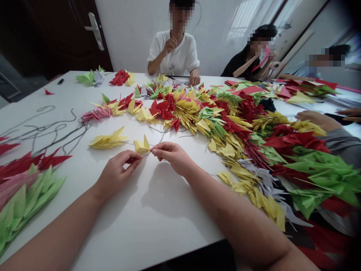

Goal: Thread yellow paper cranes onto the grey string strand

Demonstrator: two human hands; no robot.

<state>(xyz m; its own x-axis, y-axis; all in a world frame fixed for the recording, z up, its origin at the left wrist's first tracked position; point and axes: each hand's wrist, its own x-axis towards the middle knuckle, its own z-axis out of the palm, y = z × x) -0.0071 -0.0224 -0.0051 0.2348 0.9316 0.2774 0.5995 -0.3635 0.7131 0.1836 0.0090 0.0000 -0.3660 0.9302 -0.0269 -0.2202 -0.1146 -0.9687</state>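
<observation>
My left hand (120,165) is closed in a pinch just below a folded yellow paper crane (141,145). Its fingertips meet at a thin dark string (146,154) that runs under the crane. From the other side my right hand (173,156) pinches the same string, thumb against forefinger, close to the crane. A bunch of yellow paper cranes (107,139) lies to the left, joined by string towards the single crane.
Strings of red, yellow and green paper cranes (186,105) curve across the white table (180,210). More bunches (31,199) with loose strings (56,131) lie at left. Red paper sheets (248,90) are at the back. Several people sit around, one in white (175,52) opposite.
</observation>
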